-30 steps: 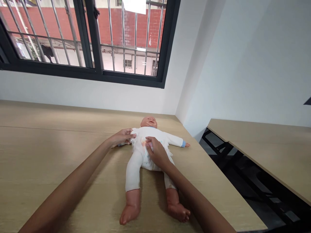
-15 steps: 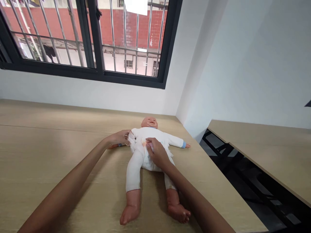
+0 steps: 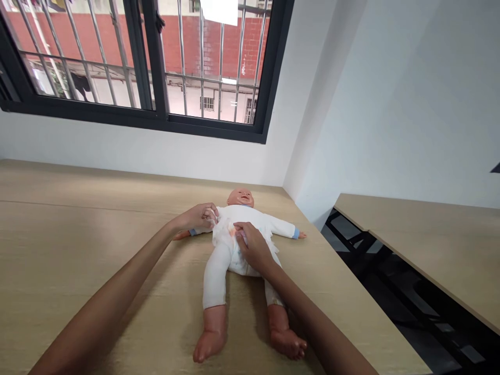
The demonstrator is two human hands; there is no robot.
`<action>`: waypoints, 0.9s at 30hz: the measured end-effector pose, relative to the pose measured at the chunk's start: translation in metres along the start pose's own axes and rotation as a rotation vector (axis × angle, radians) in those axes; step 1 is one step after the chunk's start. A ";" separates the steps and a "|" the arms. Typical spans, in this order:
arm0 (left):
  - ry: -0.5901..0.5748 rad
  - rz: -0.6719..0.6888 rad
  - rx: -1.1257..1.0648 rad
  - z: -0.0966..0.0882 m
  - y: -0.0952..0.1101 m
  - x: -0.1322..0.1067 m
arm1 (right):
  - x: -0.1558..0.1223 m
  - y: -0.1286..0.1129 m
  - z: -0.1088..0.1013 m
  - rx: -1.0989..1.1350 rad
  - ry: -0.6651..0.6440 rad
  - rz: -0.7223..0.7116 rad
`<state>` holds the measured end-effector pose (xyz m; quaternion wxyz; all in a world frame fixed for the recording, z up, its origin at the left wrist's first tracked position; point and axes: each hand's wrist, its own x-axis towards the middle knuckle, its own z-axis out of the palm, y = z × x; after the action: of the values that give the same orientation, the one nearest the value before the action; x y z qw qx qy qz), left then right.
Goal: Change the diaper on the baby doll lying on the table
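Two hands on one baby doll [image 3: 242,213] in the head cam, which is the only view here. The doll lies on its back right under the hands, head beyond them, arms out, bare feet toward the wearer and below the right hand.

The left hand [image 3: 199,219] is curled nearly shut, and its fingers [image 3: 209,212] look pinched onto the edge of the white bodysuit [image 3: 224,250], right by the doll's shoulder. My guess is it's gripping there so the cloth stays taut or gets pulled to that side. The doll's small hand pokes out just past the wrist.

The right hand [image 3: 253,245] is partly open, fingers bent and resting on the doll's middle. Something pale is tucked under them, too hidden to make out, so I can't tell if that hand has hold of anything. It might just be there to pin the doll and cloth in place.

Both forearms come in low over a light wood table [image 3: 78,234], which seems to be what keeps the doll flat and steady. Past the right hand there's a second table [image 3: 422,234], and well beyond both hands, a barred window [image 3: 156,125].
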<state>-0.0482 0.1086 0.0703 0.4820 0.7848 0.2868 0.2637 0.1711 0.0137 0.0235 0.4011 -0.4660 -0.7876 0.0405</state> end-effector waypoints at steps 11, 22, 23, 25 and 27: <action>0.067 0.185 -0.092 0.038 0.004 0.010 | -0.001 -0.001 -0.001 -0.014 0.023 -0.028; 0.004 0.112 -0.205 0.040 0.001 0.008 | -0.002 -0.005 -0.002 0.035 0.012 0.056; 0.011 0.098 -0.228 0.039 0.000 0.008 | -0.003 -0.005 -0.002 0.045 0.008 0.062; 0.037 0.087 -0.269 0.038 -0.004 0.008 | -0.003 -0.005 -0.003 0.058 0.001 0.072; 0.068 0.082 -0.297 0.039 -0.006 0.009 | -0.003 -0.005 -0.002 0.059 -0.001 0.080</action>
<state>-0.0162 0.0929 0.0507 0.5715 0.7067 0.2286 0.3489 0.1701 0.0080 0.0253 0.4123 -0.4852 -0.7669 0.0799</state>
